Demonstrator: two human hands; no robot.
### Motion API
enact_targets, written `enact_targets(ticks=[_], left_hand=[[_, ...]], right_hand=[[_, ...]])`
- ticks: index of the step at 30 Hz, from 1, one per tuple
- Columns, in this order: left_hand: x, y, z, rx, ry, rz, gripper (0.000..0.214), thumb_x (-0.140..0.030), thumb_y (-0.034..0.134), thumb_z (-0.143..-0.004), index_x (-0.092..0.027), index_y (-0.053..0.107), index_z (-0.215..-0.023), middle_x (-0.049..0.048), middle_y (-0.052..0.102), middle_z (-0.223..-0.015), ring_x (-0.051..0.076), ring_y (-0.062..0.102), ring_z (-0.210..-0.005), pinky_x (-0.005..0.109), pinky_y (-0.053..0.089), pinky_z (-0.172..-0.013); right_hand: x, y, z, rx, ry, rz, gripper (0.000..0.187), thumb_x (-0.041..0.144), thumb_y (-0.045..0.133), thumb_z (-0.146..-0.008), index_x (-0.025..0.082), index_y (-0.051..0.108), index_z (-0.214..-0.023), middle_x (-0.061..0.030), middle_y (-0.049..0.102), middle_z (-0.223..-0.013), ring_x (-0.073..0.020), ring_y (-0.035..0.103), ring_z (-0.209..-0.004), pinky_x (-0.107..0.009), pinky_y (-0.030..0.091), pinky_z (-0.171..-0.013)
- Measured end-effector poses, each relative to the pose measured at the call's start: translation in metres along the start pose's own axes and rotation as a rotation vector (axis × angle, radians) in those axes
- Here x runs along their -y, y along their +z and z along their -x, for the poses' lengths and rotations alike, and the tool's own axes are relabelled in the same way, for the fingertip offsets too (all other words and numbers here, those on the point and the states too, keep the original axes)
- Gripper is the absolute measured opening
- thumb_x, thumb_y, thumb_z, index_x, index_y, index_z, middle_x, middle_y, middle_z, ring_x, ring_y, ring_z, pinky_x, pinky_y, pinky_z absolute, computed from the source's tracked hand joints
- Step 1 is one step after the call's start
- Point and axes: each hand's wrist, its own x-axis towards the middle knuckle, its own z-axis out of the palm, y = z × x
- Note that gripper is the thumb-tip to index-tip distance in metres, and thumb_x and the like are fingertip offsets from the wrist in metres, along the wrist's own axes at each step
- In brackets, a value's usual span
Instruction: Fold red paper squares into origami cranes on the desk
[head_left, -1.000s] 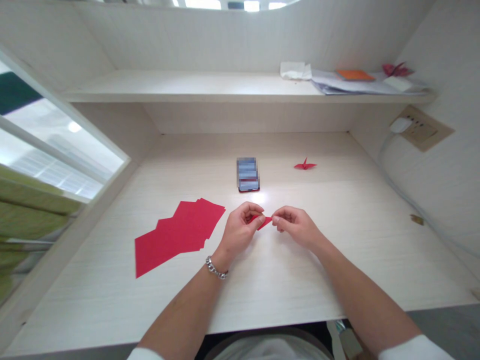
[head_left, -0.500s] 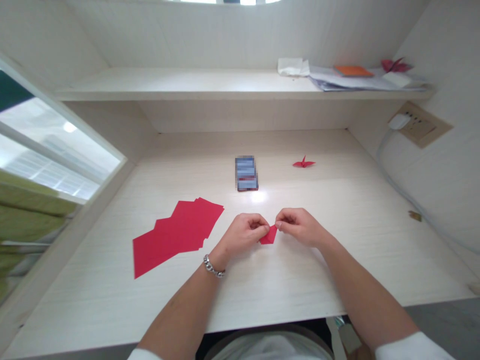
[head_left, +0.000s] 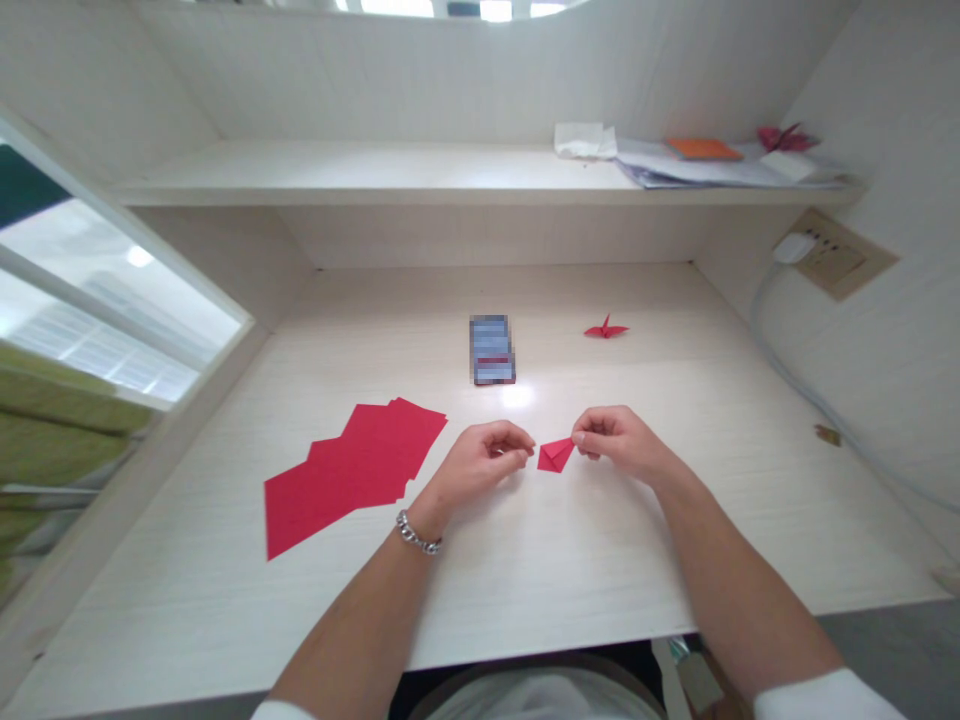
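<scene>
A small folded piece of red paper shows flap creases on its upper face. My right hand pinches its right corner between thumb and fingertips. Just left of the paper is my left hand, its thumb and fingers parted and holding nothing; a narrow gap separates it from the paper. A silver chain bracelet circles my left wrist. Fanned out to the left of my left hand lie several red paper sheets. Farther back on the right stands a small red origami crane.
A phone with a blurred screen lies mid-desk. The shelf behind carries white papers, an orange pad and a larger red paper crane. On the right wall, a cable runs from a socket.
My left hand has let go of the folded red paper. My right hand has moved slightly right with it, so more of its folds show. The view has tilted a little.
</scene>
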Motion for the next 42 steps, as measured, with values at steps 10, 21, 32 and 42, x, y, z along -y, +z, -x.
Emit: enact_targets(ticks=[10, 21, 32, 42], left_hand=[[-0.006, 0.016, 0.001, -0.13, 0.098, -0.153, 0.024, -0.022, 0.061, -0.082, -0.022, 0.073, -0.103, 0.0056, 0.074, -0.098, 0.019, 0.068, -0.084, 0.028, 0.053, -0.076], [0.004, 0.025, -0.005, -0.421, -0.008, 0.131, 0.024, -0.035, 0.071, -0.077, -0.015, 0.074, -0.089, 0.0073, 0.075, -0.084, 0.019, 0.069, -0.075, 0.029, 0.056, -0.069], [0.004, 0.03, -0.011, -0.43, -0.137, 0.419, 0.036, -0.043, 0.075, -0.071, -0.012, 0.069, -0.088, 0.0077, 0.072, -0.079, 0.017, 0.068, -0.068, 0.028, 0.058, -0.062], [0.005, 0.031, -0.009, -0.41, -0.119, 0.433, 0.03, -0.033, 0.077, -0.069, -0.011, 0.064, -0.086, 0.0069, 0.071, -0.075, 0.017, 0.069, -0.068, 0.031, 0.058, -0.067]], right_hand=[[-0.006, 0.023, -0.011, -0.098, -0.024, -0.107, 0.032, 0.047, 0.062, -0.08, 0.015, 0.064, -0.08, -0.0019, 0.063, -0.066, -0.0117, 0.056, -0.055, -0.025, 0.045, -0.054], [-0.007, 0.065, -0.01, -0.296, -0.102, 0.031, 0.065, 0.036, 0.081, -0.062, 0.019, 0.052, -0.117, -0.0038, 0.068, -0.085, -0.0164, 0.064, -0.07, -0.029, 0.053, -0.064], [-0.012, 0.062, -0.011, -0.371, -0.134, 0.058, 0.041, 0.041, 0.052, -0.089, 0.016, 0.059, -0.122, -0.0095, 0.072, -0.099, -0.0188, 0.068, -0.075, -0.031, 0.055, -0.069], [-0.002, 0.061, -0.008, -0.453, -0.287, 0.479, 0.034, 0.039, 0.047, -0.093, 0.02, 0.061, -0.117, -0.0104, 0.07, -0.103, -0.0226, 0.067, -0.086, -0.032, 0.051, -0.077]])
